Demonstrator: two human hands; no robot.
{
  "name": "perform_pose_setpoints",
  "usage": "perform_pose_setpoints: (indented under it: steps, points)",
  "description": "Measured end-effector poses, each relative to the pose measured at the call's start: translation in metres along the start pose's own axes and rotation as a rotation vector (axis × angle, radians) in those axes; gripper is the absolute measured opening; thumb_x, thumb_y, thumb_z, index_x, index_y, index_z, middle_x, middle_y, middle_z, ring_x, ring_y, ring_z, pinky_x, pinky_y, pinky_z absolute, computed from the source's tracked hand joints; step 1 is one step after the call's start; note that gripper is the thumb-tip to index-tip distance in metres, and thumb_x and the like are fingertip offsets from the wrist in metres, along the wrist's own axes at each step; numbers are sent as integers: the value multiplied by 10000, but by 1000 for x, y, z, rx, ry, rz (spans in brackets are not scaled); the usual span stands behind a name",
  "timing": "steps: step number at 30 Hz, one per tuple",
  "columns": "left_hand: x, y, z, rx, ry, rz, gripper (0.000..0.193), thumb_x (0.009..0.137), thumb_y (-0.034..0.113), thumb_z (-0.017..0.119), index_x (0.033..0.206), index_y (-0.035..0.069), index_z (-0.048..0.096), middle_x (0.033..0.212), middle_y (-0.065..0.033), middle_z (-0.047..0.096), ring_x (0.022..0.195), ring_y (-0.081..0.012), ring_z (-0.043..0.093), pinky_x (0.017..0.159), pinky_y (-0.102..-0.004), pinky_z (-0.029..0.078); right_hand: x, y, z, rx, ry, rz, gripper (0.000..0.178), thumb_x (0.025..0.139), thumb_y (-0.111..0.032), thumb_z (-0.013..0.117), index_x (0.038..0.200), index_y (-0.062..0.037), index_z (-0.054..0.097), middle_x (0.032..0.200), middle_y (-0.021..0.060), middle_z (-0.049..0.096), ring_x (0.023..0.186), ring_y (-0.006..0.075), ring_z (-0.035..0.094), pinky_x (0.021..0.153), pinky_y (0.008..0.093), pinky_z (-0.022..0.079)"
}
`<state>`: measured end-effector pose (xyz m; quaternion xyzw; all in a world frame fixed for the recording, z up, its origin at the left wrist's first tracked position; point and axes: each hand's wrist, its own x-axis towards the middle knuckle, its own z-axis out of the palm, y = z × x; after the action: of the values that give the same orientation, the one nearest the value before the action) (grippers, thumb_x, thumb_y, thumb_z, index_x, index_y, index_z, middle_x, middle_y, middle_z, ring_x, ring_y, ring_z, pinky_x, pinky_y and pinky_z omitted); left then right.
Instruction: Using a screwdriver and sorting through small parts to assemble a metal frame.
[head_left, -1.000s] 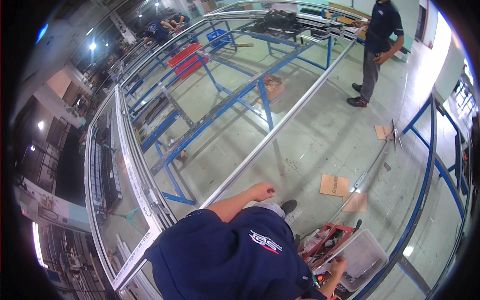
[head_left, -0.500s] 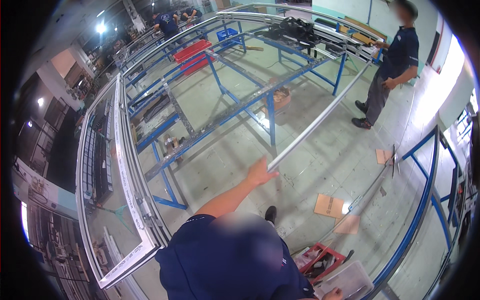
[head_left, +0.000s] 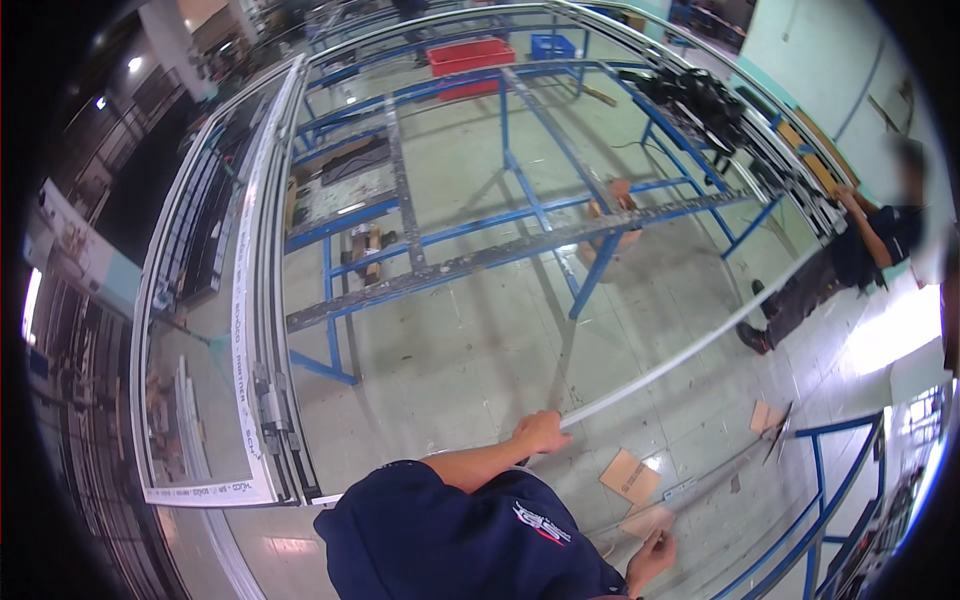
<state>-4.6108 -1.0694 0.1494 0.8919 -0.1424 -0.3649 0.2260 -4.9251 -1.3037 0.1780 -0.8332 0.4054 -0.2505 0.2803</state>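
My left hand (head_left: 543,432) is closed round a long pale bar (head_left: 660,378) that slants away to the far right. My forearm hides whether the bar carries on to the left. Low on the right is my right hand (head_left: 654,556), its fingers curled together beside my shirt; what they hold, if anything, is too small to make out. A large white and grey window frame (head_left: 250,290) stands to my left, with a strip of printed protective film along it. At the far right a co-worker (head_left: 880,235) leans over the frame's other side with both hands on it.
A blue trestle table (head_left: 520,238) fills the middle. Beyond it are a red bin (head_left: 468,58) and a blue crate (head_left: 552,46). Black material (head_left: 705,105) lies at its far right. Cardboard pieces (head_left: 630,476) lie on the floor; another blue stand (head_left: 815,490) is at lower right.
My view has shifted. My right hand has come further into view, while the red toolbox and clear tub have left it. The co-worker now leans over the frame. My left hand still holds the bar.
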Motion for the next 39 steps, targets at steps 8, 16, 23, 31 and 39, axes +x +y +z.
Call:
perform_pose_setpoints:
  steps: [8,16,23,31,39]
  points:
    - [3,2,4,-17,109,30,338,944,328,640,1100,32,692,996,-227,728,942,-415,707,840,-518,557,144,-115,105,221,-381,-370,70,912,-29,653,867,25,657,796,140,648,708,264,639,624,358,501]
    - [-16,18,-15,-122,49,-80,575,871,524,692,1204,56,691,1087,-196,732,1016,-403,698,903,-491,551,226,-196,207,156,-540,-1015,184,916,-226,707,892,-44,687,987,146,676,1003,345,625,889,453,483]
    - [-23,15,-13,-581,507,-26,536,942,506,665,1182,28,707,1070,-169,750,963,-321,729,858,-384,565,256,-175,252,-464,-1010,-1025,581,1004,-578,446,915,-91,752,902,152,734,866,362,701,811,480,525]
    - [-62,-8,2,-436,785,-199,454,940,493,659,1050,60,743,1021,-163,740,961,-334,714,836,-431,554,253,-180,248,-441,-1010,-921,475,962,-538,538,939,-128,777,868,140,747,886,350,713,788,484,536]
    - [-60,-30,2,-349,526,-145,463,923,526,645,913,69,714,953,-144,693,959,-370,670,819,-465,531,246,-178,255,-461,-1006,-868,437,945,-507,568,908,-127,779,863,132,750,848,348,715,794,461,544]
